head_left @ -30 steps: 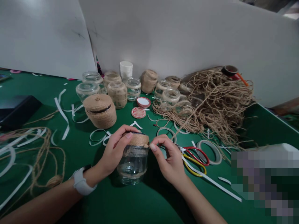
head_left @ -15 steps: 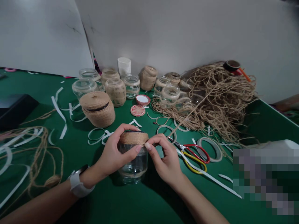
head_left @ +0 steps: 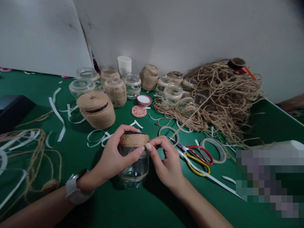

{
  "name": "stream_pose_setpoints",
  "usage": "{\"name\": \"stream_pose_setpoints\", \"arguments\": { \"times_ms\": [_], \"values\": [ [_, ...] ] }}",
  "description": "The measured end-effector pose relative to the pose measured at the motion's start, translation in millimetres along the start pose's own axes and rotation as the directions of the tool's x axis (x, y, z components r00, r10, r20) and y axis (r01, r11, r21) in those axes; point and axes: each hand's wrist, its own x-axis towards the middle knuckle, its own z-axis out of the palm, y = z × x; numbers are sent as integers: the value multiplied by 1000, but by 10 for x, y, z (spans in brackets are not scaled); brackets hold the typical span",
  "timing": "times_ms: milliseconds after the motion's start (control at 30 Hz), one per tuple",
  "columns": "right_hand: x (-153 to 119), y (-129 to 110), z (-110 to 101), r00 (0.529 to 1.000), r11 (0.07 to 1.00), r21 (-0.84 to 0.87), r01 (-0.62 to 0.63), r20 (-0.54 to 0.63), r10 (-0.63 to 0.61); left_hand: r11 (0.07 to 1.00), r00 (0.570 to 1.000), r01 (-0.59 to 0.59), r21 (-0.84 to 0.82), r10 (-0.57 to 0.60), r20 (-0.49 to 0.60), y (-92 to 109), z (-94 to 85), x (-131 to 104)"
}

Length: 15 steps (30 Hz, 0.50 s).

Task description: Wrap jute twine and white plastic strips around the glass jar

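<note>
A clear glass jar (head_left: 135,167) stands upright on the green table, its lid edge wrapped in a band of brown twine (head_left: 134,140). My left hand (head_left: 120,152) is closed round the left side of the lid, thumb across the front of the band and fingers behind it. At the band's right edge, my right hand (head_left: 166,155) pinches the twine between thumb and index finger. From that hand a taut strand (head_left: 192,117) runs up and right to the big tangled heap of twine (head_left: 225,101).
Behind stand glass jars (head_left: 132,86), a twine-covered pot (head_left: 97,110) and white cups (head_left: 124,66). Two small lids (head_left: 139,111) lie mid-table. Scissors (head_left: 198,161) and a tape roll (head_left: 213,150) are at right. Loose twine (head_left: 35,164) and white strips (head_left: 57,114) lie left.
The view has shifted slightly, so most things sit a little further left. Both hands keep their grip on the jar lid and twine, with hardly any other movement.
</note>
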Motion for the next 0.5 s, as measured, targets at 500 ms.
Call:
{"name": "stream_pose_setpoints", "arguments": {
  "times_ms": [500],
  "values": [
    [41, 21, -36, 997, 997, -15, 80, 8, -80, 1000, 997, 19, -21, -21, -78, -74, -31, 43]
  ]
}}
